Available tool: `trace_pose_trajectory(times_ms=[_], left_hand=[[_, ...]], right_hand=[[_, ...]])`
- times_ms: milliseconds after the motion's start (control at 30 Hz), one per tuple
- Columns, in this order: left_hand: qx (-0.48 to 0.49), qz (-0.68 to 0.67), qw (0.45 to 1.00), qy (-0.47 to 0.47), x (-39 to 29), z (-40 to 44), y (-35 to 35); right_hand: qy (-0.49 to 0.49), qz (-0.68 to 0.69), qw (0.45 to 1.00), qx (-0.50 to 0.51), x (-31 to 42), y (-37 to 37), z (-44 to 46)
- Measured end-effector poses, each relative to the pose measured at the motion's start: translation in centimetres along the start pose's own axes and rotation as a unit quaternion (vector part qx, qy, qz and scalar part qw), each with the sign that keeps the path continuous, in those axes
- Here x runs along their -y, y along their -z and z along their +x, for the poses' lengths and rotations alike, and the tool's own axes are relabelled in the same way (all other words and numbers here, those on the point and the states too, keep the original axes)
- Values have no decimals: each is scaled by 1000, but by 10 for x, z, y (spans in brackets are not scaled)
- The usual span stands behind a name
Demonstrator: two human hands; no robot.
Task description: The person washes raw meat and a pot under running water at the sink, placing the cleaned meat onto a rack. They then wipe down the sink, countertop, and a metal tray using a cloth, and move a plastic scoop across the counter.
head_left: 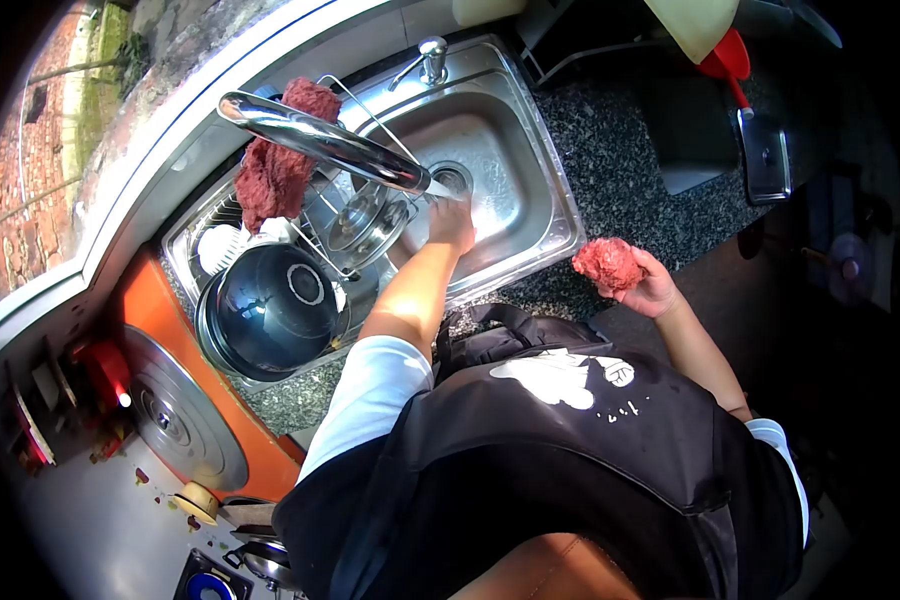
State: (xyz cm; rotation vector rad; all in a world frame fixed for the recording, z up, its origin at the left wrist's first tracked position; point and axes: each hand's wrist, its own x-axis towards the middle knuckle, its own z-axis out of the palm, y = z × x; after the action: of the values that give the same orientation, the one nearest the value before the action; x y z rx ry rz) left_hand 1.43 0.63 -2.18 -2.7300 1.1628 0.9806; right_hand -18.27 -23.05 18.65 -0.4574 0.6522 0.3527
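My left hand [451, 224] is inside the steel sink [518, 150], right below the tip of the chrome faucet [340, 145]. Its fingers look curled inward, and whatever they may hold is hidden. Off to the right, past the sink's rim, my right hand [654, 288] grips a crumpled red cloth [608, 264]. A glass pot lid [372, 222] leans in the rack just left of my left hand.
A dark pot [275, 300] sits upside down on the dish rack at left. Another red cloth [273, 180] hangs behind the faucet. A soap dispenser [432, 62] stands at the back rim. Speckled countertop [610, 150] extends right. An orange surface [160, 290] bears a large round lid [185, 410].
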Motion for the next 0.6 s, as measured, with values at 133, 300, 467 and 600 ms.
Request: trace_pose_trajectory(times_ms=[133, 300, 467, 600], left_hand=[[-6, -49, 999, -8, 4, 6, -1], [-31, -58, 998, -22, 8, 12, -12], [84, -46, 995, -30, 1, 21, -4], [90, -53, 994, 20, -2, 18, -3]], right_hand=[[3, -17, 1000, -15, -1, -1, 1], [2, -11, 1000, -18, 0, -5, 5], [-5, -17, 1000, -23, -1, -6, 9], [-18, -19, 1000, -16, -2, -1, 11]])
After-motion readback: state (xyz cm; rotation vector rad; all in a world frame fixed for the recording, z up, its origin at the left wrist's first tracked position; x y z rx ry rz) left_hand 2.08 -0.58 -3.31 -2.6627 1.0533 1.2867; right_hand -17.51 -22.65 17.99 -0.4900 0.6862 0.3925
